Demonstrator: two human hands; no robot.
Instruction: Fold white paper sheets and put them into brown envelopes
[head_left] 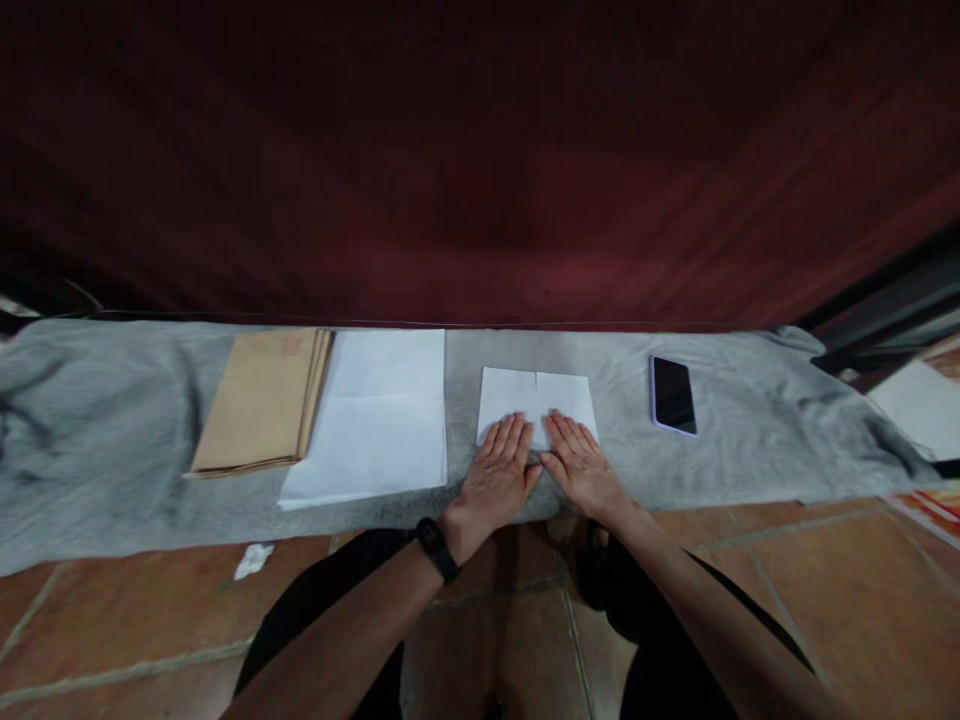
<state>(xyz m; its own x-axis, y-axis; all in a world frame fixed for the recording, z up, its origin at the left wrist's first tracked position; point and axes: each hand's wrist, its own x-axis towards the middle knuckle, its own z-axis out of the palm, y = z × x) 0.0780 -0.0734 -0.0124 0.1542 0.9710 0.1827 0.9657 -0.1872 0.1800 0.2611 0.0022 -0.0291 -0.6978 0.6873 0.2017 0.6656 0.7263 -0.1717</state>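
Note:
A folded sheet of white paper (536, 392) lies on the grey cloth in front of me, with a short slit or crease line at the middle of its far edge. My left hand (501, 465) rests flat on its near left part, fingers stretched out. On the near right part lies my right hand (581, 465), also flat with the fingers extended. The two hands are close together, thumbs almost meeting at the paper's near edge. Neither hand grips anything. The paper's near edge is partly hidden under the hands.
Left of the folded paper are larger white sheets (382, 430), next to a stack of brown envelopes (259, 400). A phone (673, 395) lies to the right on the grey cloth (757, 420). A dark red curtain-like surface (480, 200) rises behind. A crumpled white tissue (253, 560) is on the tiled floor.

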